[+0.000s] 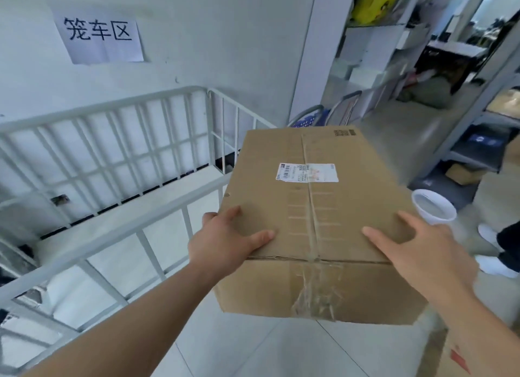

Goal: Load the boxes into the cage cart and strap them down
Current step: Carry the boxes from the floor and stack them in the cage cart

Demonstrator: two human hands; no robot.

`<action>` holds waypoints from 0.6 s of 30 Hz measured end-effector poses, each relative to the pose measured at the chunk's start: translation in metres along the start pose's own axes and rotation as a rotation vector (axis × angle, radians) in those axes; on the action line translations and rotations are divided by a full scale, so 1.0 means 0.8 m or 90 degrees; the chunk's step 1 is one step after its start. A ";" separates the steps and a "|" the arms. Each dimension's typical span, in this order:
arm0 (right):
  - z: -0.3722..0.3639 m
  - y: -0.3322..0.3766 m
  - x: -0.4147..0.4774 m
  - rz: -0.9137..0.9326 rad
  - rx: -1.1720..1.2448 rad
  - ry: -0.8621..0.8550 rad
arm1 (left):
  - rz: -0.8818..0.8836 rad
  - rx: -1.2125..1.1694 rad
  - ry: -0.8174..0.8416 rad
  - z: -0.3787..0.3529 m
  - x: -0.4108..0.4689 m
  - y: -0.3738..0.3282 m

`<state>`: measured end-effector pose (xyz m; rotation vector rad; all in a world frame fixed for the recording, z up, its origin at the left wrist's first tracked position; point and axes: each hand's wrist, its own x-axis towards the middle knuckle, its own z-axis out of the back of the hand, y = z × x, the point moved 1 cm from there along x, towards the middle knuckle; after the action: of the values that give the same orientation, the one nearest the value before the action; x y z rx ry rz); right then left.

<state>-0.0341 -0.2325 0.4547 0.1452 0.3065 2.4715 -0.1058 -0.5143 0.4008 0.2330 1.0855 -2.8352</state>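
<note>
Our left hand and right hand, fingers spread wide, clasp the near corners of the brown taped cardboard box. We judge it stiff and fairly light; the bottom edges carry best.

Both hands hold a cardboard box in the air just beside the white cage cart. The left hand grips its near left edge and the right hand its near right edge, thumbs lying on the taped top. A shipping label sits on the lid. A paper sign hangs on the wall behind the cart, and a white round container shows past the box's right edge
</note>
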 end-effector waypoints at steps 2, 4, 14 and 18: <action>0.008 0.002 -0.002 -0.006 -0.008 0.004 | -0.006 0.007 -0.007 0.004 -0.001 -0.004; 0.013 0.002 -0.003 -0.010 -0.005 0.000 | -0.007 0.002 -0.023 0.008 -0.004 -0.009; 0.036 0.015 -0.001 0.055 0.072 -0.055 | -0.031 -0.047 -0.142 0.043 -0.026 -0.020; 0.037 0.063 -0.001 0.111 0.098 -0.056 | -0.014 -0.054 -0.201 0.082 -0.024 0.001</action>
<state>-0.0573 -0.2665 0.4961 0.3577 0.4629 2.6022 -0.0936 -0.5585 0.4520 -0.2269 1.1366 -2.7105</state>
